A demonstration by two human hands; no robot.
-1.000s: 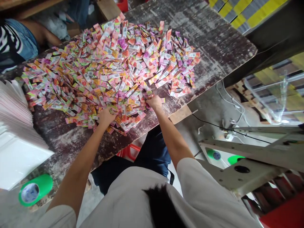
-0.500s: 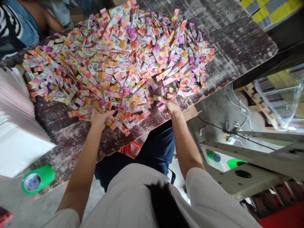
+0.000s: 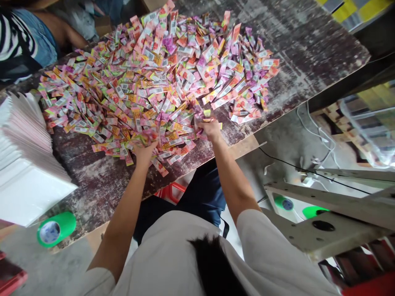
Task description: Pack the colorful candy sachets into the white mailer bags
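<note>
A broad heap of small stick-shaped sachets (image 3: 154, 88), pink, orange and purple with barcodes, covers much of the worn dark table (image 3: 308, 61). At the heap's near edge my left hand (image 3: 145, 150) is closed round several sachets, blurred by motion. To its right, my right hand (image 3: 211, 128) grips several more, their ends sticking out past the fingers. A few loose sachets lie on the table between the two hands.
A tall stack of white sheets or bags (image 3: 33, 164) stands at the left. Beside it lies a roll of green tape (image 3: 57, 229). Another person's bare arm (image 3: 66, 31) shows at top left. A metal frame (image 3: 327, 205) and cables are at the right.
My left hand has moved right along the near edge of the heap. My right hand has shifted slightly left, bringing the hands closer together. Both still hold sachets.
</note>
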